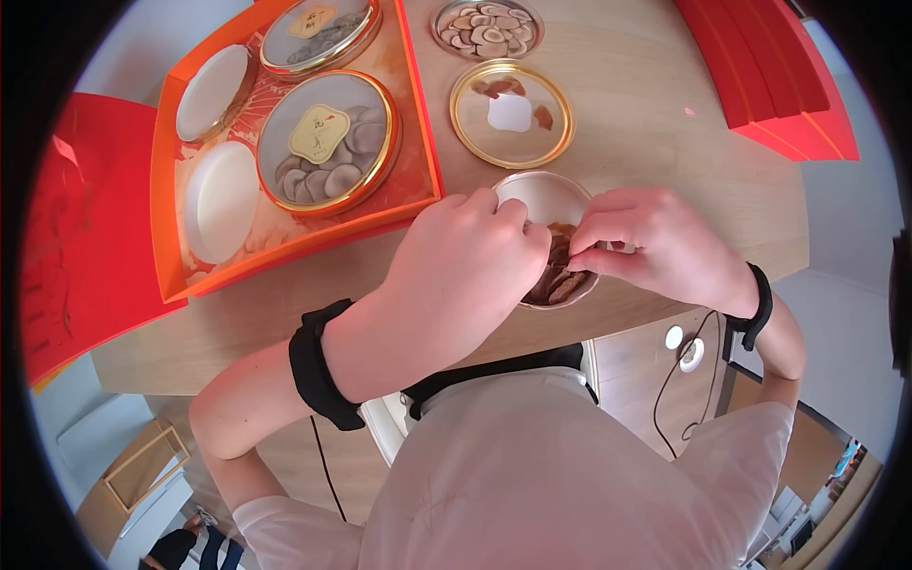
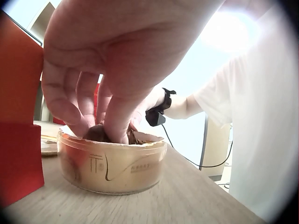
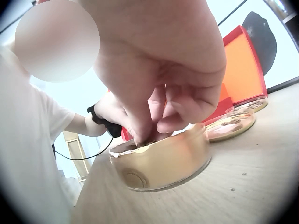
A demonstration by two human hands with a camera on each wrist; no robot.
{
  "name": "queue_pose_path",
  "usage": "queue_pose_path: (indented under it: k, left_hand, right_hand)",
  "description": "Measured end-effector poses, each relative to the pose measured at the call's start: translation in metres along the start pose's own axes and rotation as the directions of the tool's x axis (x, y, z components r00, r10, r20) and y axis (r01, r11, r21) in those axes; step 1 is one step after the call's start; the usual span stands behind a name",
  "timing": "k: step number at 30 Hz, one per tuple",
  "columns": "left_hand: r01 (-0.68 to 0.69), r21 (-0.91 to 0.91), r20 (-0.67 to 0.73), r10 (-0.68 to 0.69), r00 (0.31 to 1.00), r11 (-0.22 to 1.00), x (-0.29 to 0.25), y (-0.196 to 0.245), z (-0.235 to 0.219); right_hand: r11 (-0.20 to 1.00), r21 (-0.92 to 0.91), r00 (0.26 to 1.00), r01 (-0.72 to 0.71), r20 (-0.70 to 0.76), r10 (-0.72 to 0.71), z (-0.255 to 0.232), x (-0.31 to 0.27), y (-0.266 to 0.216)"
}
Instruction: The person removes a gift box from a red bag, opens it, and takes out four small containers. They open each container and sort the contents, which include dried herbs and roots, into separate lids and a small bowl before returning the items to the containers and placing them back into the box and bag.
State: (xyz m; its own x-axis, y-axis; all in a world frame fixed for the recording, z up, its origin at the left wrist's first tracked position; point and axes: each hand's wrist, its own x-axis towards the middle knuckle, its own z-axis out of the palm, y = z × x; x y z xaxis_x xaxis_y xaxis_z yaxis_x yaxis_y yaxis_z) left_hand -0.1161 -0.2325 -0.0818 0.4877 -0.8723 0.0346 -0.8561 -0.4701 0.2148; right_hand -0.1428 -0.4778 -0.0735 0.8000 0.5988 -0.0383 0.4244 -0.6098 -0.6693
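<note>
A round clear tub (image 2: 112, 168) with a pale lining stands near the table's front edge, and brown dried slices (image 1: 568, 285) lie in its front half. My left hand (image 1: 465, 252) reaches into it from the left, thumb and fingertips pinching a dark brown dried slice (image 2: 96, 134) at the rim. From the right, my right hand (image 1: 660, 237) dips thumb and forefinger into the same tub, pinching among the brown slices. Both hands' fingertips are close together over the slices, and the left hand covers part of the tub in the head view.
Behind the tub lies a gold-rimmed round lid (image 1: 560, 133) with brown pieces and a white label. Farther back is a round container of pale slices (image 1: 487, 28). An orange box (image 1: 427, 114) at left holds gold-rimmed round tubs (image 1: 328, 142). A red box (image 1: 760, 66) stands back right.
</note>
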Motion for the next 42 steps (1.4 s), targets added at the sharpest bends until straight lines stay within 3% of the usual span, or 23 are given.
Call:
queue_pose_path:
  k: [7, 14, 15, 18, 24, 35, 42]
  left_hand:
    - [-0.01, -0.135, 0.002, 0.01, 1.0, 0.991, -0.003, -0.001, -0.006]
    - [-0.019, -0.194, 0.047, 0.029, 0.998, 0.981, -0.004, -0.002, -0.011]
    - [-0.018, -0.184, 0.047, 0.027, 0.999, 0.983, -0.004, -0.002, -0.011]
    - [-0.002, -0.179, 0.03, 0.008, 1.0, 0.984, -0.005, -0.003, -0.011]
    - [0.027, -0.225, 0.034, -0.02, 0.999, 0.974, -0.004, -0.003, -0.013]
    - [-0.006, -0.095, -0.119, -0.005, 0.993, 0.995, 0.031, -0.006, -0.036]
    - [0.072, -0.067, -0.16, -0.082, 0.984, 0.995, 0.032, -0.003, -0.026]
  right_hand:
    - [0.986, 0.143, 0.994, -0.082, -0.059, 0.092, -0.015, 0.01, -0.005]
    - [0.991, 0.046, 0.937, -0.128, -0.322, 0.136, -0.026, 0.051, 0.016]
    - [0.973, 0.062, 0.932, -0.223, -0.279, 0.232, -0.031, 0.052, 0.007]
    - [0.974, 0.037, 0.928, -0.225, -0.296, 0.226, -0.027, 0.049, 0.01]
    - [0.997, -0.071, 0.977, 0.004, -0.214, -0.02, -0.013, 0.028, 0.018]
    - [0.996, 0.002, 0.949, -0.092, -0.302, 0.088, -0.022, 0.013, 0.018]
    - [0.99, -0.018, 0.944, -0.14, -0.305, 0.128, -0.021, 0.001, 0.022]
